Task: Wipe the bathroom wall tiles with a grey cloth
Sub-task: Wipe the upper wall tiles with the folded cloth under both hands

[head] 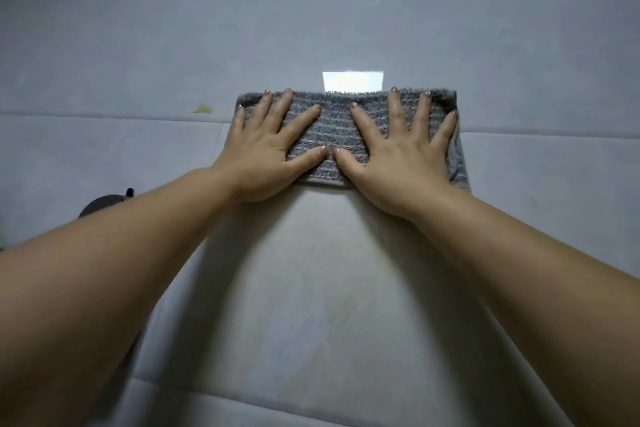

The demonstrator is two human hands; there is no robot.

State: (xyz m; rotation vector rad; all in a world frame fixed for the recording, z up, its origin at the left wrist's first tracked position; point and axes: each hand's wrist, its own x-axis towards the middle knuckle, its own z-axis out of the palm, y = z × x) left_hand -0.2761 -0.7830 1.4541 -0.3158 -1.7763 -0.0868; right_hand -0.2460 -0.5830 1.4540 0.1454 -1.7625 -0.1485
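Note:
A folded grey ribbed cloth (334, 128) lies flat against the pale grey wall tiles (311, 28), across a horizontal grout line (104, 114). My left hand (266, 152) presses on the cloth's left half with its fingers spread. My right hand (398, 163) presses on the right half the same way, and the two thumbs nearly touch in the middle. Both palms hide the cloth's lower corners. A loose end of the cloth hangs down past my right little finger.
A small yellow stain (202, 109) sits on the tile left of the cloth, just above the grout line. A bright rectangular reflection (352, 81) shows right above the cloth. A dark rounded object (104, 204) pokes out behind my left forearm.

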